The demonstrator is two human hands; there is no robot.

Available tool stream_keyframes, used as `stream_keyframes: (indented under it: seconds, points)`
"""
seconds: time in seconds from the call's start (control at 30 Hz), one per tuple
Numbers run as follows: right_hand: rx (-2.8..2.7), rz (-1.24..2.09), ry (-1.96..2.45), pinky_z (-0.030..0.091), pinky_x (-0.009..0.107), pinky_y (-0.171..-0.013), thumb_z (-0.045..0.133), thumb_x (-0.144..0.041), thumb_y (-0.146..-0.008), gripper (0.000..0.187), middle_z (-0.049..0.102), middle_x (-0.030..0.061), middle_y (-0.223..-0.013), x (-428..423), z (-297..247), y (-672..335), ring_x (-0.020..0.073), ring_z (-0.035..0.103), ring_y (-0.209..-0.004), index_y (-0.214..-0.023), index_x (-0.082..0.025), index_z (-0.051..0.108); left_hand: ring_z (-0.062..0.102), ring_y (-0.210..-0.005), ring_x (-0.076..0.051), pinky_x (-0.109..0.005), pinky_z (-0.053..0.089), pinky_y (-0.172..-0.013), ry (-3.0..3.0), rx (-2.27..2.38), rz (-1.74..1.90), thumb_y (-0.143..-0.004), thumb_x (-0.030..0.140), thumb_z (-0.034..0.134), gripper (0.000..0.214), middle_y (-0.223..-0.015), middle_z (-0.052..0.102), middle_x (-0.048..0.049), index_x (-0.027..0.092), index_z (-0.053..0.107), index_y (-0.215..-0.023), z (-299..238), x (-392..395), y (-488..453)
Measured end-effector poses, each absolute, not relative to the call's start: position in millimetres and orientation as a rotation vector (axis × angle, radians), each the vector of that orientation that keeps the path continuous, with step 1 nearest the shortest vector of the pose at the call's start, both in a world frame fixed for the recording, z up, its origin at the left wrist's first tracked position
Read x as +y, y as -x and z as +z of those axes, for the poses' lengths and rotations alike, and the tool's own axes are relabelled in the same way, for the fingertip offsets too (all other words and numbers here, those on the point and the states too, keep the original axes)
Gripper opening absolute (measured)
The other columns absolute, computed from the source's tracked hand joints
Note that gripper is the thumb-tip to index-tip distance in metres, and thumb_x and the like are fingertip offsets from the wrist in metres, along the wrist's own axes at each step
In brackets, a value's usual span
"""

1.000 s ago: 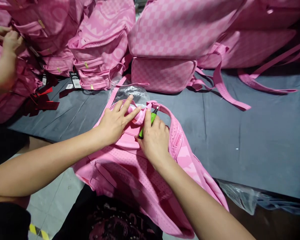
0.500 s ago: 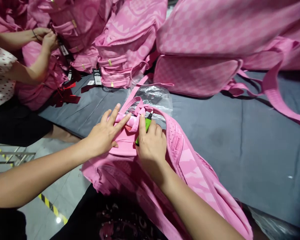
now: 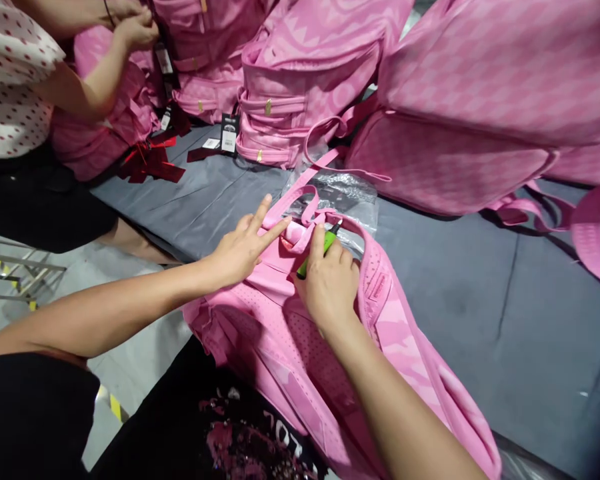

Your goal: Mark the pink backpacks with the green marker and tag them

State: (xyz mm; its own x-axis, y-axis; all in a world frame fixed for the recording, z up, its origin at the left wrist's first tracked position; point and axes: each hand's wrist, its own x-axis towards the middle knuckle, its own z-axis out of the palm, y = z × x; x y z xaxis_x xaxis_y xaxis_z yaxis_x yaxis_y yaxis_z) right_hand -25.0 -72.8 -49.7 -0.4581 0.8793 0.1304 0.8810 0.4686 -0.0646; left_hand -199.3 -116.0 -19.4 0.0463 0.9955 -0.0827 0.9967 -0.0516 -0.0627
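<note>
A pink backpack [image 3: 290, 333] lies back-side up over the near edge of the grey table [image 3: 505, 293], part of it hanging toward me. My left hand [image 3: 243, 250] rests on its top with fingers stretched out, holding down the pink strap by the carry loop [image 3: 305, 207]. My right hand [image 3: 330, 283] is closed around a green tool with a dark tip [image 3: 317, 250], whose point sits at the loop's base. A clear plastic bag [image 3: 347, 193] lies just beyond the loop.
Several pink backpacks [image 3: 305, 87] are piled along the far side, a checkered one [image 3: 455, 153] at right with straps trailing over the cloth. At left another person's hands [image 3: 130, 27] work on a bag with red tags [image 3: 153, 163]. Floor with yellow-black tape [image 3: 113, 403] lies below left.
The view has swung left, so the piled bags and the other person appear further right. My hands keep their hold at the loop; the green tool has shifted slightly.
</note>
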Motion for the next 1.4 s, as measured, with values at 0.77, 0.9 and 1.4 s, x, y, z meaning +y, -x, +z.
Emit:
stream_keyframes:
  seconds: [0.77, 0.9, 1.4]
  points:
    - [-2.426, 1.381, 0.992, 0.052, 0.028, -0.065, 0.055, -0.033, -0.087, 0.028, 0.076, 0.0051, -0.081, -53, -1, 20, 0.0167, 0.067, -0.068, -0.099, -0.014, 0.072, 0.053, -0.124, -0.032, -0.039, 0.056, -0.088, -2.042, 2.164, -0.271, -0.088, 0.023, 0.065, 0.099, -0.167, -0.002, -0.0152, 0.038, -0.004, -0.158, -16, -103, 196]
    - [-2.662, 1.257, 0.919, 0.054, 0.030, -0.074, 0.053, -0.029, -0.089, 0.032, 0.077, 0.0077, -0.101, -49, -10, 17, 0.0182, 0.071, -0.078, -0.112, -0.016, 0.072, 0.053, -0.123, -0.032, -0.038, 0.056, -0.088, -2.019, 2.158, -0.225, -0.086, 0.023, 0.068, 0.102, -0.166, 0.004, -0.0148, 0.039, -0.004, -0.157, -19, -102, 198]
    - [-2.679, 1.214, 0.918, 0.057, 0.038, -0.082, 0.048, -0.027, -0.094, 0.039, 0.074, 0.0117, -0.111, -66, -17, 14, 0.0221, 0.072, -0.090, -0.126, -0.014, 0.065, 0.054, -0.122, -0.033, -0.036, 0.057, -0.083, -2.074, 2.148, -0.217, -0.086, 0.024, 0.068, 0.103, -0.162, 0.014, -0.0209, 0.034, -0.005, -0.158, -26, -98, 199]
